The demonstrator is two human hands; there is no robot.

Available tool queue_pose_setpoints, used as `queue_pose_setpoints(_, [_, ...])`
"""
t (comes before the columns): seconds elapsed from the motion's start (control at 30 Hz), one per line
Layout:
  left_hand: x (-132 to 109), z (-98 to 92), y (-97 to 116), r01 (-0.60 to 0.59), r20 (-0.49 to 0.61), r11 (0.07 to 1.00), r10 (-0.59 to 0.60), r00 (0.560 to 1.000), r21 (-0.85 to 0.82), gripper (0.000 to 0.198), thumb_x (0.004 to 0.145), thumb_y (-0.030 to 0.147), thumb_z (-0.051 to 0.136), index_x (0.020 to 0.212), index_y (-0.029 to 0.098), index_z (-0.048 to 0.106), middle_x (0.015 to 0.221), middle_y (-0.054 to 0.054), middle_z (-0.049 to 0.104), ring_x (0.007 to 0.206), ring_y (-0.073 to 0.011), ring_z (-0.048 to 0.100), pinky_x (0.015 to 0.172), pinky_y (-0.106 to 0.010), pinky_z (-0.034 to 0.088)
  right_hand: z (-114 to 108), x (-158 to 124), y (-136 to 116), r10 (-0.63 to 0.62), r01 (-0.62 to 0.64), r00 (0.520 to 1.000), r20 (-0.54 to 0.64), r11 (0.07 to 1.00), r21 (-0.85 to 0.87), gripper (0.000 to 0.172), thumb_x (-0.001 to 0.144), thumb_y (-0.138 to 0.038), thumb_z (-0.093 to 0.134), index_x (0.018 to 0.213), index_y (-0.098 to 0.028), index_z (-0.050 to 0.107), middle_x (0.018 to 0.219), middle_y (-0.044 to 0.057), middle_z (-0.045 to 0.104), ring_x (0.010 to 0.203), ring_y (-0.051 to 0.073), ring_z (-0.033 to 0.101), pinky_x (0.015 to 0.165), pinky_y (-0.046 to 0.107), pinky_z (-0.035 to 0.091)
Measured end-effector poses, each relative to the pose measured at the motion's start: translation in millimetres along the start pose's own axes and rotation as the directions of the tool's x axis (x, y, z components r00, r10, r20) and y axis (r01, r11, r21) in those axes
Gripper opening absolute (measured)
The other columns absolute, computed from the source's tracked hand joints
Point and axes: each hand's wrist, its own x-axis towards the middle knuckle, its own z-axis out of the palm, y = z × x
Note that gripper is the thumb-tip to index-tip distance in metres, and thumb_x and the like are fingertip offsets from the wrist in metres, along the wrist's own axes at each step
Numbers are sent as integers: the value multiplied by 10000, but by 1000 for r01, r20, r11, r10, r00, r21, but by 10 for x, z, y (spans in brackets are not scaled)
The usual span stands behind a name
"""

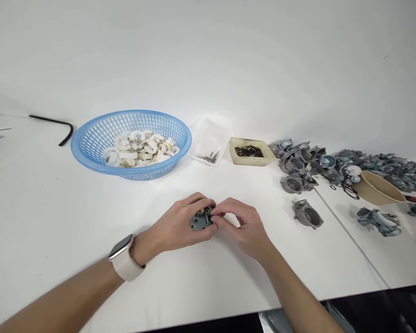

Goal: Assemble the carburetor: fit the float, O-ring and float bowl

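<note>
A grey metal carburetor body with brass jets on its upper face rests in the grip of my left hand, low over the white table. The fingers and thumb wrap round its left side and edges. My right hand meets it from the right, thumb and forefinger pinched together at its right edge. Whatever lies between those fingertips is hidden or too small to name. A pale-banded watch is on my left wrist.
Behind my hands stand a blue basket of white curved floats, a white tray with small metal pins, and a cream tub of black rings. Metal bowls and carburetor bodies spread right, around a tan container. A bent black rod lies left.
</note>
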Motion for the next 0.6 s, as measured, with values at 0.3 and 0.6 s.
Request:
queue_pose_setpoints(0.3, [0,30,-14,5,-24,1000,-5,1000,-1,381,764,234,714,1134,257,628,1086,-35,661,908,-199,679,839,-326,571,-36,-6,-29,86,-85,996,32,996,-21,94,894,-155,682,912,-238,722,861,22,695,799,180,649,754,339,541])
queue_pose_setpoints(0.6, [-21,56,1,75,-27,995,-73,997,66,404,820,284,665,1213,276,571,1065,-28,651,826,-186,677,777,-324,551,-19,6,-50,173,-171,985,27,983,-74,93,908,-177,643,916,-237,714,864,22,704,786,180,648,726,325,542])
